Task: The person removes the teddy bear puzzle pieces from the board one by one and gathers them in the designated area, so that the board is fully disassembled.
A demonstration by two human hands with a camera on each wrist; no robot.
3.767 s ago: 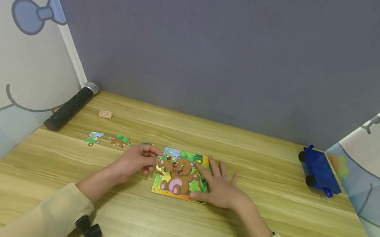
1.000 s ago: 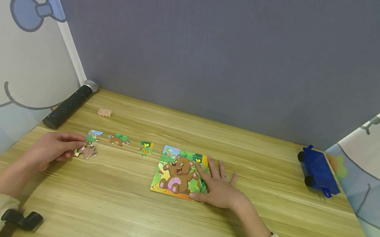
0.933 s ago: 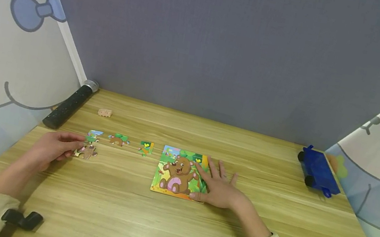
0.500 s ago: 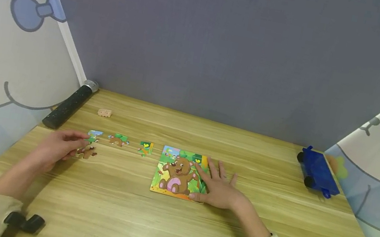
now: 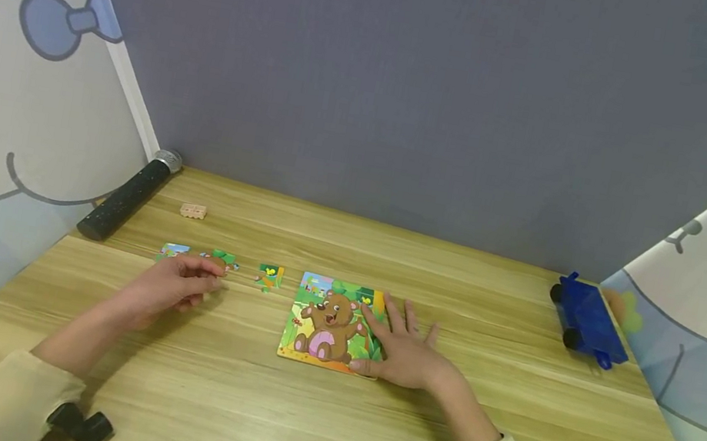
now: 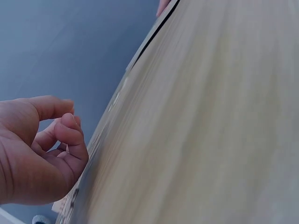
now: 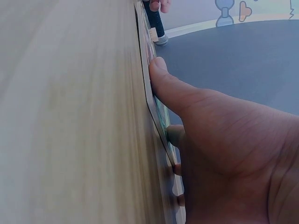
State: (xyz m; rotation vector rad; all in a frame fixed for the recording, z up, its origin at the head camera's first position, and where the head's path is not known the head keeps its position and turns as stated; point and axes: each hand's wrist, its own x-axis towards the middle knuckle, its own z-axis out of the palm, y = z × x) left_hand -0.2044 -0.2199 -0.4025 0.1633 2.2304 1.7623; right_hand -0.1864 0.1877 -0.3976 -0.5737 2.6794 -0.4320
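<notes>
My left hand (image 5: 170,287) hovers over the table at left, thumb and index tips close together beside a bear jigsaw piece (image 5: 225,259). The left wrist view shows nothing between its loosely curled fingers. Another loose jigsaw piece (image 5: 171,249) lies partly behind that hand. A third jigsaw piece (image 5: 270,276) with green and yellow lies to its right. Flat on the table is the bear jigsaw board (image 5: 325,325). My right hand (image 5: 402,350) rests on the board's right edge with fingers spread. In the right wrist view its thumb (image 7: 161,67) lies along the board.
A black microphone (image 5: 128,198) leans by the left wall, with a small pale block (image 5: 193,211) near it. A blue wheeled toy cart (image 5: 592,319) stands at the far right. A grey panel (image 5: 376,84) closes off the back of the table (image 5: 263,424).
My left hand carried a piece from the board to the far left, set it down, then moved right. That piece is now hidden, apparently beneath the hand. The right hand stays put.
</notes>
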